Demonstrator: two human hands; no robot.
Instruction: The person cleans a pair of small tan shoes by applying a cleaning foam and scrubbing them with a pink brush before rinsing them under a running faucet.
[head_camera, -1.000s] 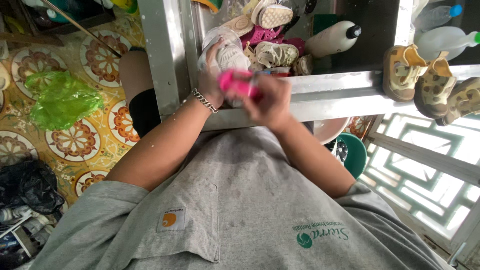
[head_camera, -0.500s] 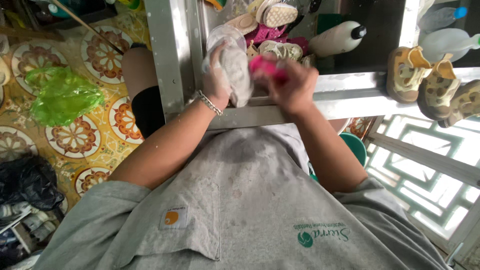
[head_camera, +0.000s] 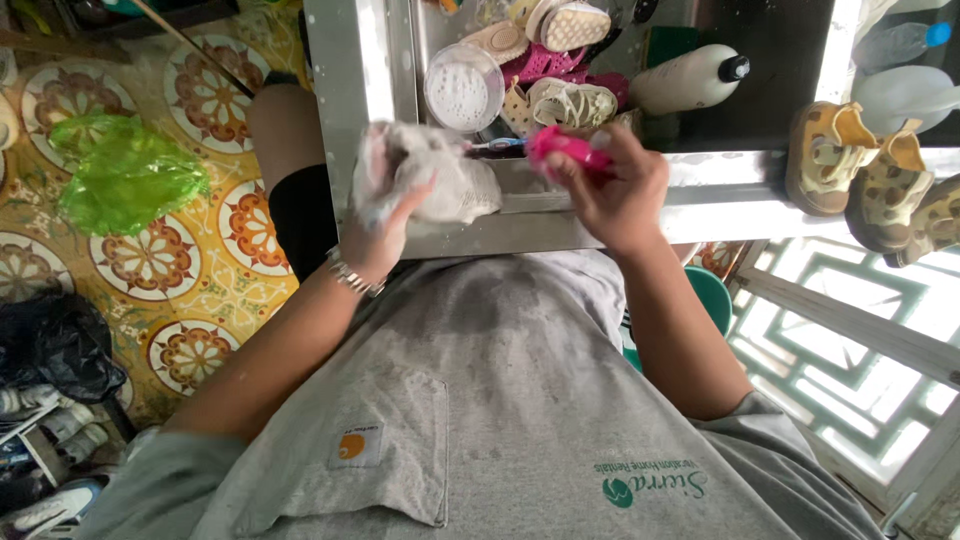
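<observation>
Patterned yellow floor tiles (head_camera: 190, 265) spread out to the left of the steel sink (head_camera: 350, 90), and a crumpled green plastic bag (head_camera: 125, 175) lies on them well away from it. A black bag (head_camera: 55, 355) sits on the same floor, farther from the sink and nearer to me.

My left hand (head_camera: 385, 235) is over the sink's near rim, its fingers closed around a pale grey shoe (head_camera: 435, 185), which is wet and soapy and hangs just above that rim. My right hand (head_camera: 615, 190) is beside it, over the same rim, fingers clamped on the pink handle of a brush (head_camera: 560, 148); the brush's narrow end points at the shoe and touches it or nearly so, I cannot tell which. A silver bracelet (head_camera: 352, 275) circles my left wrist.

Inside the sink, beyond the grey shoe, stands a round clear tub (head_camera: 462, 88) with white powder in it. Next to the tub lies a heap of small shoes: a beige sandal (head_camera: 565, 100), pink ones under it, and a light sole (head_camera: 572, 25) at the far end. A white bottle (head_camera: 690, 80) with a black cap lies on its side to the right of the heap. On the sink's right ledge, three tan patterned shoes (head_camera: 880, 175) are lined up, touching one another.
</observation>
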